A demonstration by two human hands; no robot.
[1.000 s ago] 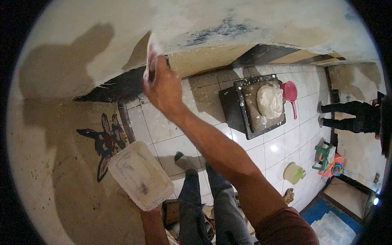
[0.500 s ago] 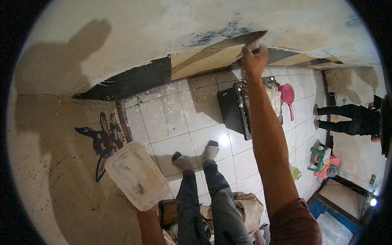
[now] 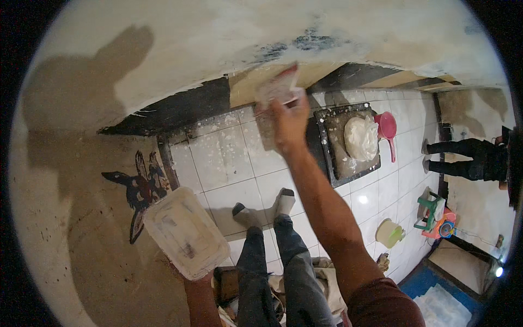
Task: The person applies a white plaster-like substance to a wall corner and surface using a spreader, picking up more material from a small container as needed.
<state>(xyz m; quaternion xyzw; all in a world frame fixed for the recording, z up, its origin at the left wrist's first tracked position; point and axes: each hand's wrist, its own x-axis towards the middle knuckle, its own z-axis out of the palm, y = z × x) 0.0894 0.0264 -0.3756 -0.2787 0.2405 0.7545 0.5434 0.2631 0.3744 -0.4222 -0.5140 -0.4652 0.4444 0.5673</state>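
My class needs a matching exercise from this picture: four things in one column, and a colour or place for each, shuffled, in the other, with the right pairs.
Things:
1. Tray
2. Scraper
3. Dipper
4. White lump

Colours and places:
A. On top of the dark box
B. In the right hand
C. Pink
D. Held by the left hand

Pairs: 1-D, 2-B, 3-C, 4-A

A maroon sleeve [image 3: 385, 304], bluish jeans [image 3: 251, 259] and dark-toed socks [image 3: 285, 204] show.

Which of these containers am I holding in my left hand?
The pale rectangular tub, its surface smeared, held by your left hand; the pink dipper and round yellow-green bucket are apart from both hands.
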